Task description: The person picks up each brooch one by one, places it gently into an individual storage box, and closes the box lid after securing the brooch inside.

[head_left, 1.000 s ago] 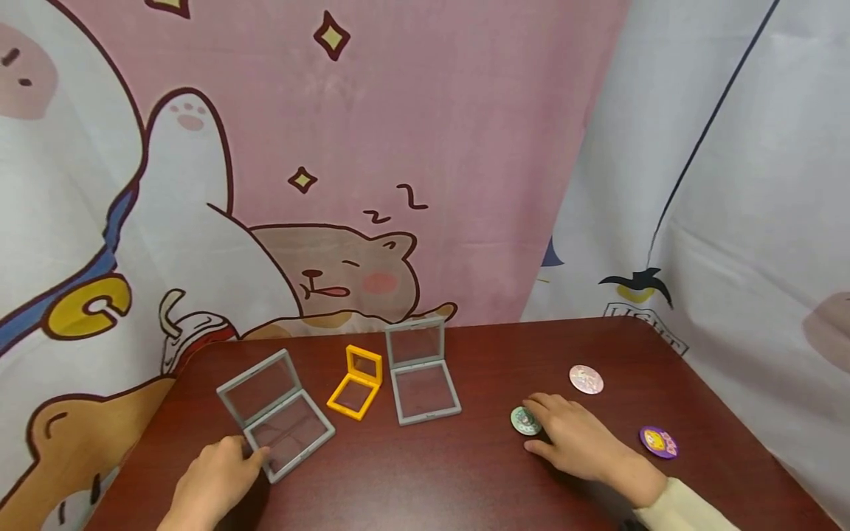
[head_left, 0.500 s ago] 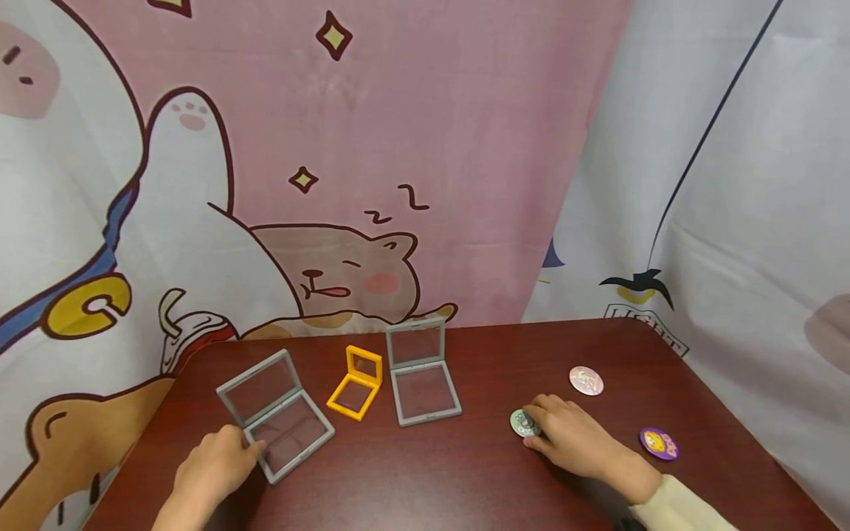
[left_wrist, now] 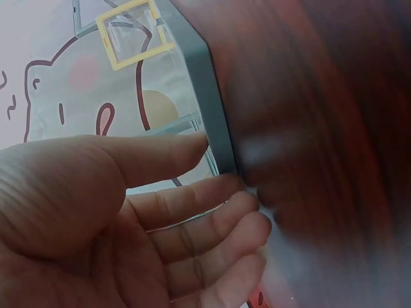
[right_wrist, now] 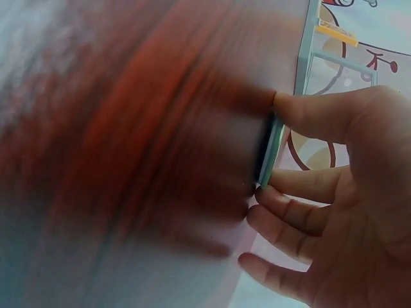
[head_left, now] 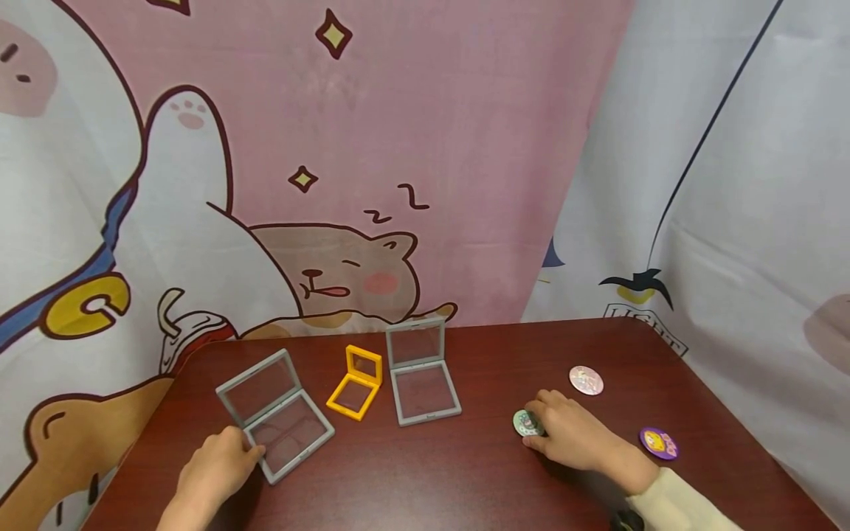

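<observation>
Green badge [head_left: 525, 422]: on the right half of the bench [head_left: 425, 487], in the right hand [head_left: 572, 434]. Thumb and index finger pinch it by the rim, gap just a badge wide; the other fingers [right_wrist: 276, 228] are part spread and off it. Right wrist view has the badge edge-on. Can't tell if its underside touches the bench.

Left grey frame [head_left: 273, 408]: sits at the left of the bench, hinged, lid tipped up and back, clear film in both halves. Left hand [head_left: 215, 468] has its near-left side, thumb on the inner side of the rim, index finger at the outside, nearly closed on it. Remaining fingers lie next to the index, loosely bent.

Yellow frame [head_left: 364, 380]: smaller, same hinged type, lid up, between the two grey ones, touching neither. Right grey frame [head_left: 417, 364]: also lid up, near the back edge, well apart from the green badge.

Pink badge [head_left: 586, 380] lies flat beyond the right hand. Purple badge [head_left: 659, 443] lies flat to the right of that wrist, yellow figure on it. Pale sleeve [head_left: 684, 503] on the right arm. Printed cloth [head_left: 478, 147] hangs behind, sleeping cartoon animal on pink.
</observation>
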Available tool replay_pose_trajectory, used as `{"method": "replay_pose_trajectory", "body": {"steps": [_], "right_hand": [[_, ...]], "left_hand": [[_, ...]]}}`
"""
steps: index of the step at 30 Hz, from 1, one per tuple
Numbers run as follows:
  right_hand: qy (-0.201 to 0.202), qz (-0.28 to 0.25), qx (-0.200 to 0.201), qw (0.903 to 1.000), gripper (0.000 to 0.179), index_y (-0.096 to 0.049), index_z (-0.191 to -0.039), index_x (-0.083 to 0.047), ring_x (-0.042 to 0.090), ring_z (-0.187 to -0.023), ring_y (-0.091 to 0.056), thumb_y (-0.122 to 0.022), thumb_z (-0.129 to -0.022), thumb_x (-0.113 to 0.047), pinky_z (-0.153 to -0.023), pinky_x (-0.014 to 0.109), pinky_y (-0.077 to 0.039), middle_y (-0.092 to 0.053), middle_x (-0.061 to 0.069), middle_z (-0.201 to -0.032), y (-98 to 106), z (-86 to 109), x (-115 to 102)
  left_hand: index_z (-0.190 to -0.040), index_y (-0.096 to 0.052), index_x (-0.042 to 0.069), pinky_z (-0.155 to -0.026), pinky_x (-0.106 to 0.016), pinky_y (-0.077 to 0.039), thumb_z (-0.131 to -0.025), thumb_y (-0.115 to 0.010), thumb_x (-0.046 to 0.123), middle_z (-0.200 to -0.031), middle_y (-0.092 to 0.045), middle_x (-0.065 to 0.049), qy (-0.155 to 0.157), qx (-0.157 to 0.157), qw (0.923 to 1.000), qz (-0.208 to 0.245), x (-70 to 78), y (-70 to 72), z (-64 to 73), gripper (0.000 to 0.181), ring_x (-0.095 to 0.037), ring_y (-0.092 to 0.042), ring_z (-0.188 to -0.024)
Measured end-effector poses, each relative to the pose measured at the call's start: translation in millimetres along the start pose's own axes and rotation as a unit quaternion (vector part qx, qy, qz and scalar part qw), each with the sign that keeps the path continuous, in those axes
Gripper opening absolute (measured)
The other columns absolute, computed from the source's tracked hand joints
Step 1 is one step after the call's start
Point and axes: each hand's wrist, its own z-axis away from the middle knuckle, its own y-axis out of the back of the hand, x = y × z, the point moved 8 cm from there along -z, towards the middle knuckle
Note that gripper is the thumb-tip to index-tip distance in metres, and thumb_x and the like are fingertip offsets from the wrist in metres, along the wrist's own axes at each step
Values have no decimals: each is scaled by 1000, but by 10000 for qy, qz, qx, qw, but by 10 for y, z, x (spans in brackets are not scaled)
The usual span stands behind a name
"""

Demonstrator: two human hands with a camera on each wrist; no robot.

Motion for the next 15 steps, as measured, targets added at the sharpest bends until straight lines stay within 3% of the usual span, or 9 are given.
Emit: {"method": "replay_pose_trajectory", "body": {"steps": [15], "right_hand": [[-142, -278, 166, 9994, 39, -71, -106, -6, 12, -88, -52, -87, -82, -32, -75, 36, -48, -56, -7, -94, 7, -36, 15]], "left_hand": [[-73, -58, 10, -60, -46, -43, -94, -75, 20, -71, -55, -4, -183, 35, 9998, 24, -32, 6, 21, 29, -25, -51, -68]]}}
